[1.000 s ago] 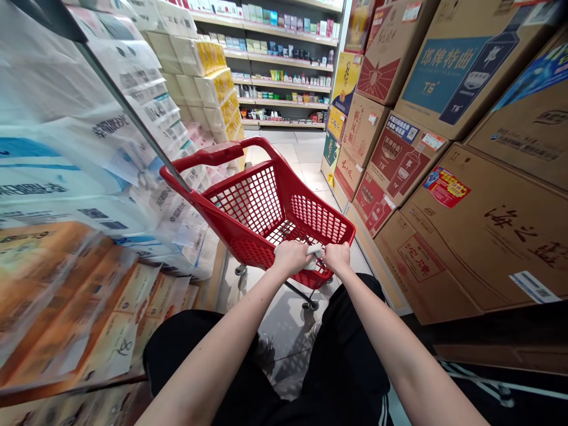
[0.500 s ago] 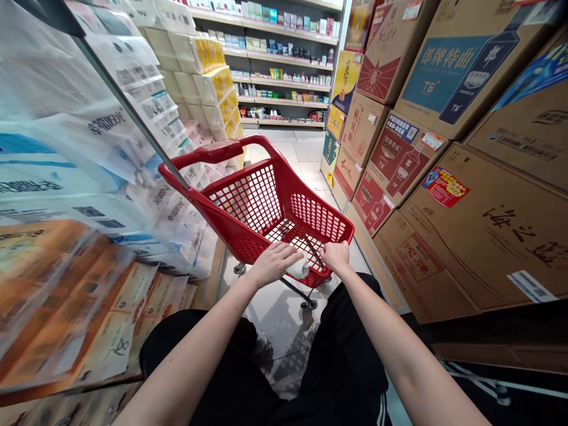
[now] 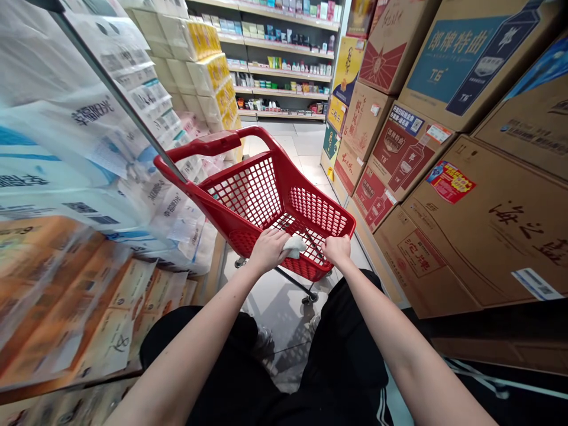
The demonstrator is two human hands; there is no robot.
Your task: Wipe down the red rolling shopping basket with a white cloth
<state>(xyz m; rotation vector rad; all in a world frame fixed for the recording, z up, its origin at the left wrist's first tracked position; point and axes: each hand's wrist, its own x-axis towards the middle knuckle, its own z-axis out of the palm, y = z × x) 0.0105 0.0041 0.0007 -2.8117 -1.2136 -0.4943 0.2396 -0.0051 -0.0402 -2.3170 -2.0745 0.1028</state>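
A red plastic shopping cart (image 3: 248,195) stands in the aisle in front of me, its handle on the far side. My left hand (image 3: 267,248) is closed on a small white cloth (image 3: 293,245), pressed against the cart's near rim. At the rim's right end, my right hand (image 3: 336,249) grips the near edge of the cart. Both my arms reach forward over my dark trousers.
Wrapped packs of tissue paper (image 3: 66,177) are stacked along the left. Cardboard boxes (image 3: 479,225) are piled high on the right. The tiled aisle floor (image 3: 302,154) runs ahead to shelves of small goods (image 3: 284,59) at the far end.
My left hand with the white cloth has slid left along the cart's near rim, away from my right hand. The right hand has kept its grip on the rim.
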